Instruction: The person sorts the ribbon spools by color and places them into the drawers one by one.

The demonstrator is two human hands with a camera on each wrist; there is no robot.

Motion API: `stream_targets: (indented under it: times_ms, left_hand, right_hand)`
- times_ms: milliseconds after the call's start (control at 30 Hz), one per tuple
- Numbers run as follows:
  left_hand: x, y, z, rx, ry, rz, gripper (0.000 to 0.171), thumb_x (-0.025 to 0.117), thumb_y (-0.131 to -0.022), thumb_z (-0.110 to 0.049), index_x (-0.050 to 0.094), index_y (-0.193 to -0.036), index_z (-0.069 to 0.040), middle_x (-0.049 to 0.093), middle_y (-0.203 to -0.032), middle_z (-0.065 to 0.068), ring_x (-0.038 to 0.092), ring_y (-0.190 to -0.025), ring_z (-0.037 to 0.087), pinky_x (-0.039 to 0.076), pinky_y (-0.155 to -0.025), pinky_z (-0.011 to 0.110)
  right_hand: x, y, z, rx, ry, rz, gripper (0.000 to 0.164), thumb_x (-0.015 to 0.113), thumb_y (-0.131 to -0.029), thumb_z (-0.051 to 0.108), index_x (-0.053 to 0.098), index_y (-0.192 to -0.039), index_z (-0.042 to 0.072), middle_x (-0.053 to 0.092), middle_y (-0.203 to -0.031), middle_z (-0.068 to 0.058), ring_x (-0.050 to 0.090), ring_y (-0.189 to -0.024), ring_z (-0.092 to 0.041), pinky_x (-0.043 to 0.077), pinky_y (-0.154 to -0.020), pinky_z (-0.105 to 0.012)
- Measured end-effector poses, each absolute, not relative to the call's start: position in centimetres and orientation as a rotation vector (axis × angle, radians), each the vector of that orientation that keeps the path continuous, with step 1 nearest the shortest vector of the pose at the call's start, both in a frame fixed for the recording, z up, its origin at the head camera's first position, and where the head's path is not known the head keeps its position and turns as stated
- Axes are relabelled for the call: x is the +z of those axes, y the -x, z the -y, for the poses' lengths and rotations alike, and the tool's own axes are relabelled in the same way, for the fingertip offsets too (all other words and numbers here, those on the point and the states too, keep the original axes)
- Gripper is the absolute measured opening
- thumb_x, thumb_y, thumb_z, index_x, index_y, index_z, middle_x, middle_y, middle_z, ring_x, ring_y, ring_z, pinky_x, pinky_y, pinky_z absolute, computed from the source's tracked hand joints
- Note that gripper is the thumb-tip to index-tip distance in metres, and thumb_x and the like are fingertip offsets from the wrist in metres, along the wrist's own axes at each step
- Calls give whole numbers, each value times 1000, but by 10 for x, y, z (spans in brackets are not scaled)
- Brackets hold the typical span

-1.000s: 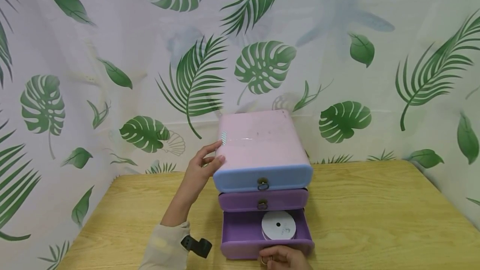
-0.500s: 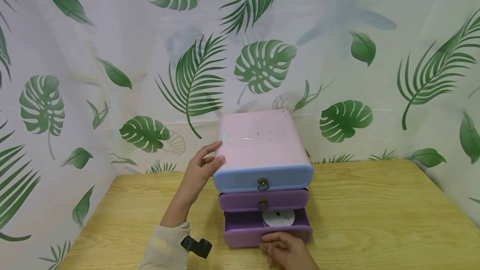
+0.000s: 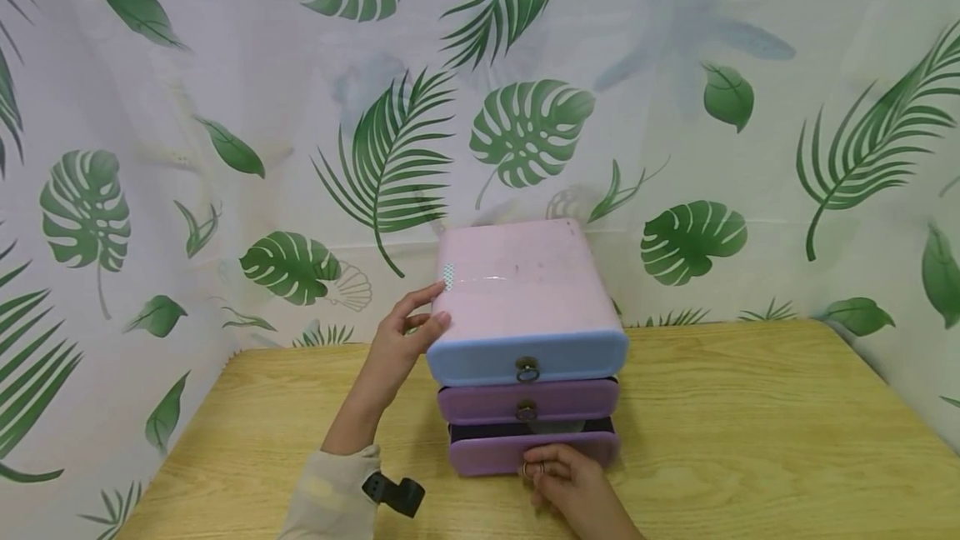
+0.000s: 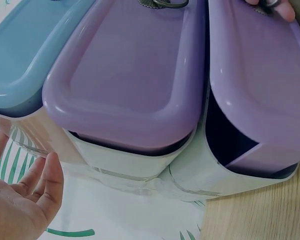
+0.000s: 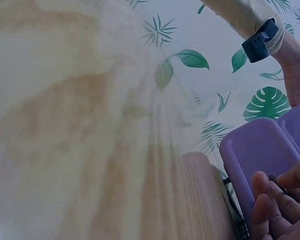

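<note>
A small cabinet with three stacked drawers stands on the table, its pink top (image 3: pixel 517 282) facing up. My left hand (image 3: pixel 397 340) rests against its upper left side, fingertips at the edge of the top. In front, my right hand (image 3: pixel 573 477) pinches the metal ring pull (image 3: pixel 531 469) of the purple bottom drawer (image 3: pixel 487 457). That drawer is partly out, with a dark gap above its front. A sliver of a white spool (image 3: pixel 558 426) shows inside. The blue top drawer (image 3: pixel 472 363) is closed; the purple middle drawer (image 4: pixel 125 65) sits slightly ajar.
The wooden table (image 3: pixel 750 432) extends on both sides of the cabinet. A white sheet with green leaves (image 3: pixel 697 165) hangs behind and at the sides. A black band (image 3: pixel 393 492) is strapped over my left sleeve (image 3: pixel 330 490).
The bottom drawer has slid inward, my right hand moving with it on the ring. The white spool has mostly gone out of sight. My left hand stays put.
</note>
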State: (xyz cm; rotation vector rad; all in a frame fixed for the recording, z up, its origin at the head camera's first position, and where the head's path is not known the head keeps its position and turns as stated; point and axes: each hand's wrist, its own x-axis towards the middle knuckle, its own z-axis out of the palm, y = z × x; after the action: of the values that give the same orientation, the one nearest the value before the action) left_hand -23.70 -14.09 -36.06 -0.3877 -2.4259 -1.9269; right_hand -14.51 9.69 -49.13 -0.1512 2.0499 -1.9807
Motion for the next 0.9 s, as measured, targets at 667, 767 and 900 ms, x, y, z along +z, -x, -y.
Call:
stream_targets:
  times_ms: [667, 767, 900]
  left_hand:
    - [-359, 237, 140, -1940, 430, 2416, 49, 60, -92, -29, 49, -140, -29, 42, -144, 4, 49, -121, 24, 51, -92, 36]
    - [-359, 237, 140, -1936, 423, 2419, 49, 60, -92, -30, 49, -140, -29, 43, -145, 4, 49, -121, 24, 51, -92, 36]
    - [-360, 237, 141, -1936, 404, 2421, 48, 60, -92, -29, 50, -140, -29, 43, -145, 3, 49, -122, 25, 51, -91, 36]
  right_hand:
    - [-490, 157, -97, -1960, 174, -2137, 33, 53, -96, 7, 53, -126, -9, 66, -113, -17, 65, -77, -16, 49, -60, -24]
    - [-490, 157, -97, -1958, 172, -2131, 34, 53, -96, 8, 52, -126, -8, 66, -114, -17, 65, -78, -16, 49, -61, -24]
    - [-490, 156, -96, -1954, 182, -2138, 33, 53, -96, 7, 53, -126, -8, 66, -114, -17, 65, -78, -17, 49, -61, -24]
